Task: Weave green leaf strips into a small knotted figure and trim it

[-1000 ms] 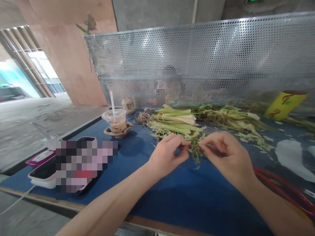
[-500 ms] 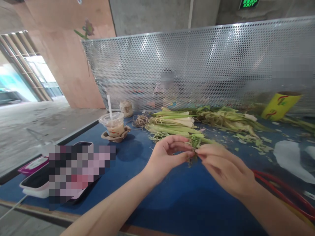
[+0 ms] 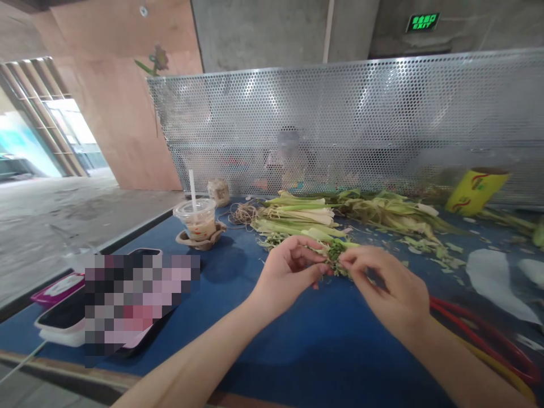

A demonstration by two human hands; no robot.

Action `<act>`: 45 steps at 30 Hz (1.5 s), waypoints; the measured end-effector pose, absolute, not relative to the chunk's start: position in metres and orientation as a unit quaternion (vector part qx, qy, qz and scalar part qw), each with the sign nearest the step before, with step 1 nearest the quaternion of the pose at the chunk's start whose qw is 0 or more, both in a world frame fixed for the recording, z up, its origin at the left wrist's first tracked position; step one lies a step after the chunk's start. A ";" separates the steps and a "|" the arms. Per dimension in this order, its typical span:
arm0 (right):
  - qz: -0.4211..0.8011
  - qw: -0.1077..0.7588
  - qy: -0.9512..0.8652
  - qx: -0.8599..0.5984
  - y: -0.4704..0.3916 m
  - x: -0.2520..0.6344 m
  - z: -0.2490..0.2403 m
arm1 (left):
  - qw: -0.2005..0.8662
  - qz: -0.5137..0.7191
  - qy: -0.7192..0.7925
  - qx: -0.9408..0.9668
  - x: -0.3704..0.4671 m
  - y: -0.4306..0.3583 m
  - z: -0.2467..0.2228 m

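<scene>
A small bunch of green leafy sprigs (image 3: 335, 251) is between my two hands, over the blue table (image 3: 297, 351). My left hand (image 3: 293, 272) pinches its left side with thumb and fingers. From the right, my right hand (image 3: 382, 283) has thumb and forefinger closed at the bunch's right edge. Just behind the hands lie long pale green stalks (image 3: 297, 214), side by side. More wilted leaves and husks (image 3: 386, 212) are piled to their right.
A lidded cup with a straw (image 3: 198, 221) stands in a cardboard holder at left, near brown string (image 3: 246, 212). Phones (image 3: 63, 309) lie at front left. At right are a yellow roll (image 3: 476, 191), white paper (image 3: 499, 283) and red-handled tool (image 3: 484, 334). A perforated metal screen (image 3: 340, 124) stands behind.
The view has tilted up slightly. My right hand's fingers have turned at the sprigs, and the green bunch shows more plainly between the hands.
</scene>
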State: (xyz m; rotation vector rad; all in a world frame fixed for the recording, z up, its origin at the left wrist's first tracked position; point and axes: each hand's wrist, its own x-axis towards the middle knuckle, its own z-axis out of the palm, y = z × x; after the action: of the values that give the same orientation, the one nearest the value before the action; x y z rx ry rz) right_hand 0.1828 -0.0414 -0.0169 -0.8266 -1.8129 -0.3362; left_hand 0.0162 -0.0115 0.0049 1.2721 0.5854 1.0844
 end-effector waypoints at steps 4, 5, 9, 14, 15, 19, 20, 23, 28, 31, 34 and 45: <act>0.001 0.606 -0.701 -0.377 -0.041 0.173 -0.018 | 0.671 0.503 0.241 0.489 0.019 -0.010 0.000; 0.037 0.617 -0.689 -0.380 -0.041 0.171 -0.018 | 0.686 0.506 0.238 0.466 0.020 -0.009 -0.002; 0.041 0.591 -0.677 -0.437 -0.043 0.167 -0.016 | 0.749 0.490 0.217 0.391 0.024 -0.010 -0.010; -0.019 0.488 -0.729 -0.479 -0.043 0.167 -0.019 | 0.756 0.493 0.199 0.381 0.030 -0.014 -0.016; -0.011 0.484 -0.728 -0.486 -0.042 0.167 -0.020 | 0.757 0.492 0.197 0.382 0.031 -0.014 -0.016; -0.007 0.498 -0.713 -0.494 -0.040 0.168 -0.021 | 0.746 0.491 0.213 0.396 0.031 -0.014 -0.015; -0.016 0.500 -0.715 -0.489 -0.040 0.169 -0.021 | 0.736 0.494 0.218 0.408 0.030 -0.014 -0.015; -0.031 0.481 -0.736 -0.475 -0.043 0.169 -0.019 | 0.702 0.490 0.232 0.462 0.027 -0.015 -0.013; -0.013 0.426 -0.773 -0.470 -0.049 0.169 -0.018 | 0.621 0.514 0.264 0.529 0.025 -0.014 -0.013; -0.015 0.404 -0.799 -0.445 -0.049 0.171 -0.016 | 0.578 0.530 0.280 0.554 0.024 -0.013 -0.014; -0.057 0.382 -0.833 -0.396 -0.046 0.176 -0.013 | 0.625 0.488 0.275 0.543 0.021 -0.015 -0.016; -0.038 0.305 -0.904 -0.296 -0.042 0.193 -0.009 | 0.741 0.361 0.254 0.506 0.016 -0.025 -0.003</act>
State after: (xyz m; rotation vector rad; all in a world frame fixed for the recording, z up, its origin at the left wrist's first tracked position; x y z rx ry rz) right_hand 0.1931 -0.0416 -0.0088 -0.7849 -2.3939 -0.1015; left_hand 0.0160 -0.0247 -0.0030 1.1106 0.5560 0.7917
